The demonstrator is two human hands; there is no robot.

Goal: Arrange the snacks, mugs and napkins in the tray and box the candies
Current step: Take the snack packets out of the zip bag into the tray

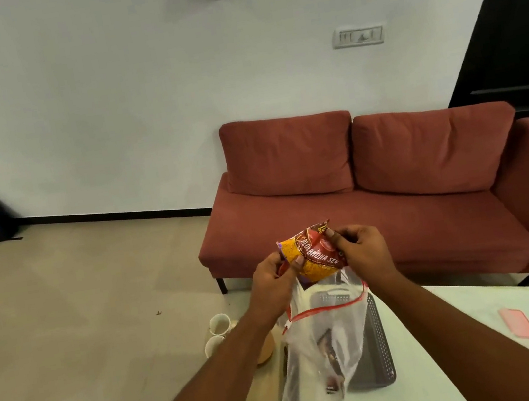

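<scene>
Snack packet [311, 255] pinched between left hand [273, 277] and right hand [363, 250], both closed on it.

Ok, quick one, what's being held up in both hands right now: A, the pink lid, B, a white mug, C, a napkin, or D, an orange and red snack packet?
D: the left hand and right hand grip the orange and red snack packet above the clear bag.

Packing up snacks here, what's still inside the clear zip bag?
Through the clear zip bag, dark wrapped packets show near its bottom; their kind and count are too blurred to tell. The grey tray lies behind it.
</scene>
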